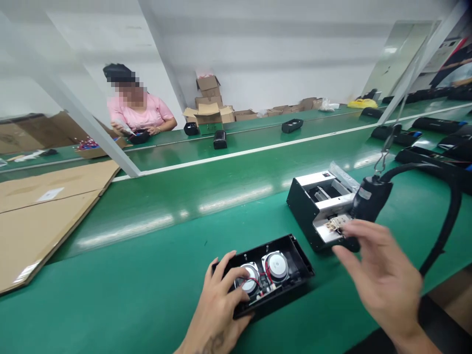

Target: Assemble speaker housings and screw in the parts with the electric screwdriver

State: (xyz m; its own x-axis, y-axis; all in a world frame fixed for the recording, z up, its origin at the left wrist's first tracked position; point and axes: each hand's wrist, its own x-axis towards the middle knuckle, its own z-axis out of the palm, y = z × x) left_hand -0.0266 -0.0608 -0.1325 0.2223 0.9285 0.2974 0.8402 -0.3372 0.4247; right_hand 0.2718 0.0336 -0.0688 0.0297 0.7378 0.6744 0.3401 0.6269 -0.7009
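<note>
While your left hand (217, 300) grips the open black speaker housing (297, 268) with curled fingers, flat on the green table (121, 290), its two round speakers (276, 265) face up. Your right hand (379, 275) hangs open, fingers spread, just beside one small circuit board (337, 223) on a black-and-silver casing (309, 216); one black electric screwdriver (370, 199) hangs just behind.

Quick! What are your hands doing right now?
Left hand: closed, holding the black speaker case.
Right hand: open, holding nothing I can see, beside the black-and-silver machine.
</note>
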